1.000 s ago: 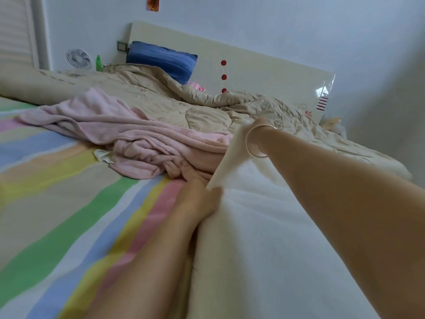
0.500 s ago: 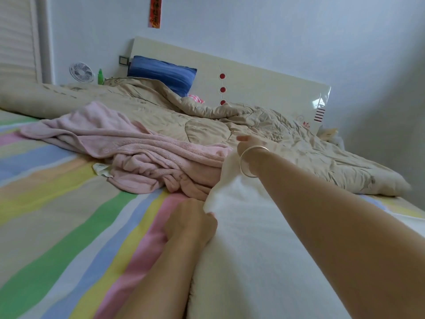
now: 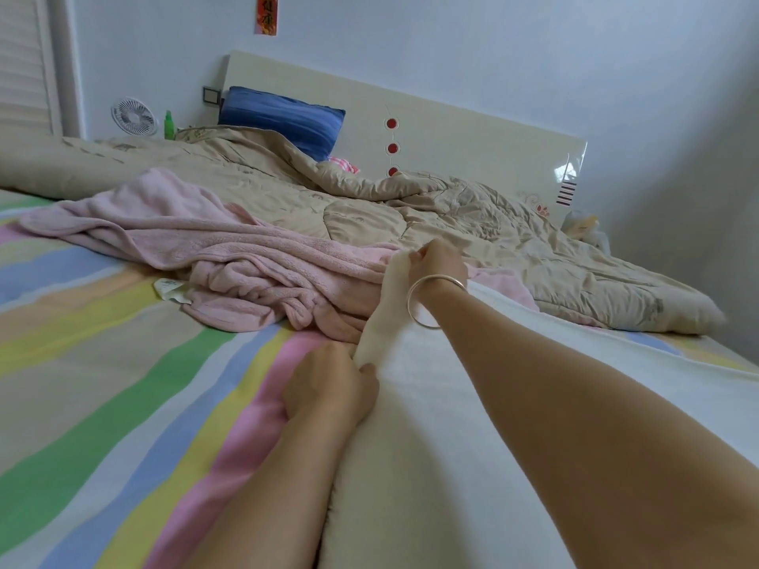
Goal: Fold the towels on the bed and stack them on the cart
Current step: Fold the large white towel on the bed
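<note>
Drawn back from over the beige quilt [image 3: 472,215], the right hand [image 3: 437,260] pinched the far edge of the white towel [image 3: 451,425]; the left hand [image 3: 328,390], fingers curled, gripped its near end.
Between them that edge rose as a narrow taut ridge; the cloth spread flat toward 5 o'clock, cut off below. Left fingertips were hidden in the fold. A metal bangle [image 3: 412,299] ringed the right wrist. At 10 o'clock a crumpled fleecy pink towel [image 3: 230,260] lay on the striped sheet [image 3: 102,384].

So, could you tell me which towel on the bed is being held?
The white towel: the left hand and right hand both pinch its edge, while the pink towel lies crumpled beside it.
</note>
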`<control>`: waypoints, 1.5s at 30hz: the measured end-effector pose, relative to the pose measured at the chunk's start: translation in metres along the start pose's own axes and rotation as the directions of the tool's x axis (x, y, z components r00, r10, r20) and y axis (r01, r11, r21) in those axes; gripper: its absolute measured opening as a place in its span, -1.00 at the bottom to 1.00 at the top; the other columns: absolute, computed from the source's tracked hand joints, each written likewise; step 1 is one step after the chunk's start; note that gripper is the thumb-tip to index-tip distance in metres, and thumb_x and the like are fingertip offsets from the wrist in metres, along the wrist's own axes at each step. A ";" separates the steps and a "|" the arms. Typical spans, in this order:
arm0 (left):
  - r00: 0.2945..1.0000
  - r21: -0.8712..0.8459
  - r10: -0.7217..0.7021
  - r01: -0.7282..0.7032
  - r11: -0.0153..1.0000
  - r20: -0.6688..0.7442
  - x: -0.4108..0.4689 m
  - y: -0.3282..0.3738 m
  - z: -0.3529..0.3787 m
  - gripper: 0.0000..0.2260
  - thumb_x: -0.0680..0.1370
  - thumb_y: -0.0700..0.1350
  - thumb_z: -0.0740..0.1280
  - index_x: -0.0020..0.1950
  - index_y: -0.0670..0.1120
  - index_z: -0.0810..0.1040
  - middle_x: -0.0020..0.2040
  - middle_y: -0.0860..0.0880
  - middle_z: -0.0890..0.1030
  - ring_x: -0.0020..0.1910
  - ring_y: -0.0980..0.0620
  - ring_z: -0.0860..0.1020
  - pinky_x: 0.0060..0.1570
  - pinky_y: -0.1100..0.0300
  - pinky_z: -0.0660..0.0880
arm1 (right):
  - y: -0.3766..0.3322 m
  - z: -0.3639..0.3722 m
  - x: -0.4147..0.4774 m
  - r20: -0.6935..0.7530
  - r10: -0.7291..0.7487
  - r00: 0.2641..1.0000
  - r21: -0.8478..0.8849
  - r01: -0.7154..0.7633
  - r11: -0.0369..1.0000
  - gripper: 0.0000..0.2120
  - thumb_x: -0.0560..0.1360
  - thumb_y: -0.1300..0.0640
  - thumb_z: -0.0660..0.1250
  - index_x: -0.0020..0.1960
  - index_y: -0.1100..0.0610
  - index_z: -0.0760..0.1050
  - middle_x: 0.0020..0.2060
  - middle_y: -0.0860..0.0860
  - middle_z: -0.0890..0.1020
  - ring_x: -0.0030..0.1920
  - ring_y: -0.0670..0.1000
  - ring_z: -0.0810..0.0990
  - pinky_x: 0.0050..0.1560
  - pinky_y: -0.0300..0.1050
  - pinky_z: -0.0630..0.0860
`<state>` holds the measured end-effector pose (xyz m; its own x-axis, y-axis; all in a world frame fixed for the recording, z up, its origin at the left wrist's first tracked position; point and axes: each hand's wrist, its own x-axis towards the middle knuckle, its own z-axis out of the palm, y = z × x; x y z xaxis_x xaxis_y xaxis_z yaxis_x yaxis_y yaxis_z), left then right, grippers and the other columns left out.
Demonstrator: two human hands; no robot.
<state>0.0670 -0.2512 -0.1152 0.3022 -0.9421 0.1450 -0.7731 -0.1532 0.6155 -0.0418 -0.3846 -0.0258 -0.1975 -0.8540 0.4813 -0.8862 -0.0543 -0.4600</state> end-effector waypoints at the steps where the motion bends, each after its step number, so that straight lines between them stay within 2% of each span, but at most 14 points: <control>1: 1.000 0.005 0.007 -0.007 1.000 -0.006 -0.001 0.000 0.000 -0.74 0.57 0.09 0.25 0.08 -0.05 0.59 0.11 -0.07 0.61 0.12 -0.12 0.55 -0.11 0.16 0.38 | -0.001 -0.001 0.000 -0.032 0.003 0.999 0.102 0.000 0.995 -0.76 0.61 0.09 0.17 0.17 0.18 0.51 0.18 0.10 0.54 0.17 0.11 0.52 0.07 -0.11 0.37; 4: 1.000 0.001 0.021 -0.021 1.000 -0.019 -0.003 0.001 0.000 -0.74 0.57 0.09 0.25 0.09 -0.04 0.59 0.10 -0.07 0.62 0.12 -0.12 0.55 -0.09 0.15 0.40 | -0.003 -0.004 -0.004 0.009 -0.070 0.998 0.231 0.066 0.971 -0.79 0.59 0.20 0.17 0.15 0.15 0.52 0.18 0.08 0.55 0.17 0.07 0.52 0.12 -0.16 0.37; 9: 0.999 -0.012 0.017 -0.018 1.000 -0.035 -0.003 -0.001 0.003 -0.75 0.55 0.09 0.27 0.04 -0.04 0.59 0.07 -0.08 0.63 0.09 -0.14 0.56 -0.10 0.13 0.41 | 0.004 0.000 -0.016 0.345 -0.085 0.935 0.097 0.054 0.994 -0.58 0.58 0.23 0.18 0.43 0.12 0.31 0.34 0.11 0.44 0.34 0.13 0.41 0.31 -0.06 0.33; 12: 0.999 -0.003 -0.007 0.007 1.000 -0.037 0.001 -0.004 0.007 -0.70 0.54 0.13 0.27 0.07 -0.07 0.59 0.07 -0.08 0.63 0.08 -0.14 0.56 -0.10 0.12 0.43 | 0.016 0.001 -0.015 0.196 -0.107 0.975 0.195 0.068 0.978 -0.48 0.50 0.34 0.17 0.42 0.06 0.28 0.34 0.09 0.41 0.29 0.11 0.43 0.25 -0.05 0.38; 15: 0.999 0.006 -0.012 0.012 1.000 -0.048 0.004 -0.006 0.011 -0.68 0.53 0.14 0.27 0.08 -0.07 0.59 0.06 -0.08 0.63 0.07 -0.15 0.57 -0.10 0.11 0.45 | 0.036 -0.005 -0.009 -0.013 -0.149 0.989 -0.079 0.148 0.986 -0.42 0.44 0.36 0.19 0.41 0.03 0.27 0.38 0.07 0.32 0.35 0.11 0.32 0.26 -0.04 0.37; 21: 0.998 0.035 -0.013 0.015 0.999 -0.057 0.002 -0.005 0.010 -0.66 0.53 0.14 0.28 0.05 -0.12 0.58 0.05 -0.10 0.63 0.06 -0.16 0.56 -0.15 0.12 0.41 | 0.084 -0.008 0.008 0.223 0.005 0.975 -0.262 0.055 0.963 -0.48 0.52 0.20 0.21 0.45 0.05 0.20 0.33 0.11 0.45 0.34 0.17 0.39 0.32 0.06 0.33; 26: 0.998 0.060 0.011 -0.008 0.998 -0.063 0.002 -0.005 0.010 -0.69 0.54 0.13 0.29 0.00 -0.11 0.57 0.04 -0.09 0.63 0.06 -0.16 0.56 -0.14 0.11 0.41 | 0.090 -0.013 0.005 0.062 -0.050 0.997 -0.471 0.073 0.879 -0.64 0.52 0.19 0.20 0.31 0.11 0.37 0.27 0.10 0.46 0.31 0.15 0.33 0.19 -0.01 0.31; 30: 0.995 0.084 0.055 -0.048 0.995 -0.086 -0.004 0.000 0.010 -0.71 0.53 0.14 0.30 0.02 -0.07 0.57 0.06 -0.09 0.63 0.08 -0.15 0.55 -0.15 0.11 0.40 | 0.092 -0.035 -0.024 0.013 -0.151 0.988 -0.417 0.142 0.898 -0.73 0.48 0.20 0.26 0.18 0.09 0.49 0.04 0.05 0.59 0.07 0.12 0.50 -0.08 -0.10 0.38; 34: 0.974 0.098 0.159 -0.144 0.985 -0.161 -0.023 0.008 -0.012 -0.18 0.34 0.28 0.47 0.45 -0.07 0.25 0.37 -0.15 0.41 0.28 -0.19 0.45 0.06 -0.01 0.45 | 0.092 -0.081 -0.090 0.111 -0.298 0.948 -0.372 0.318 0.872 -0.87 0.47 0.24 0.26 -0.02 0.06 0.41 -0.08 0.03 0.56 -0.19 0.07 0.42 -0.25 -0.13 0.27; 36: 0.871 0.214 0.400 -0.349 0.912 -0.286 -0.043 0.014 -0.029 0.12 0.24 0.23 0.55 0.58 -0.10 -0.01 0.55 -0.21 0.10 0.45 -0.23 0.26 0.30 -0.12 0.37 | 0.095 -0.111 -0.127 0.157 -0.383 0.910 -0.358 0.414 0.837 -0.87 0.47 0.24 0.25 -0.03 0.06 0.42 -0.06 0.02 0.56 -0.15 0.12 0.49 -0.26 -0.11 0.26; 38: 0.660 0.395 0.681 -0.561 0.727 -0.316 -0.066 0.023 -0.043 0.11 0.23 0.03 0.56 0.60 -0.13 -0.02 0.58 -0.25 -0.02 0.54 -0.25 0.09 0.43 -0.19 0.20 | 0.097 -0.126 -0.163 0.188 -0.496 0.848 -0.273 0.530 0.803 -0.84 0.43 0.28 0.27 -0.03 0.08 0.47 -0.10 0.04 0.56 -0.14 0.15 0.54 -0.34 -0.12 0.22; 41: 0.383 0.552 0.923 -0.763 0.335 -0.032 -0.111 0.044 -0.065 -0.11 0.24 -0.27 0.34 0.57 -0.13 0.16 0.57 -0.23 0.08 0.55 -0.23 0.07 0.46 -0.21 0.14 | 0.089 -0.152 -0.218 0.253 -0.599 0.760 -0.220 0.648 0.729 -0.87 0.19 0.25 0.35 -0.29 0.07 0.52 -0.37 0.02 0.51 -0.49 0.11 0.52 -0.48 -0.28 -0.05; 43: 0.279 0.528 0.944 -0.837 0.147 0.179 -0.132 0.045 -0.076 -0.29 0.20 -0.28 0.37 0.37 -0.08 0.47 0.35 -0.16 0.50 0.36 -0.17 0.44 0.29 -0.15 0.41 | 0.086 -0.162 -0.246 0.236 -0.615 0.752 -0.227 0.658 0.718 -0.84 0.09 0.17 0.47 -0.40 0.03 0.51 -0.45 -0.02 0.50 -0.59 0.06 0.46 -0.47 -0.33 -0.13; 45: 0.336 0.498 0.911 -0.848 0.183 0.238 -0.150 0.036 -0.091 -0.52 0.11 -0.18 0.53 0.01 0.00 0.58 -0.18 0.04 0.62 -0.19 -0.01 0.62 -0.23 0.07 0.57 | 0.084 -0.171 -0.269 0.244 -0.583 0.775 -0.234 0.631 0.740 -0.67 -0.08 0.17 0.61 -0.45 0.02 0.50 -0.49 -0.04 0.46 -0.62 0.01 0.41 -0.43 -0.32 -0.27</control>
<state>0.0449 -0.0888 -0.0448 -0.7357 -0.5268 0.4256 -0.6749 0.6225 -0.3962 -0.1345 -0.0706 -0.0659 0.4661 -0.7565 0.4588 -0.8784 -0.4575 0.1381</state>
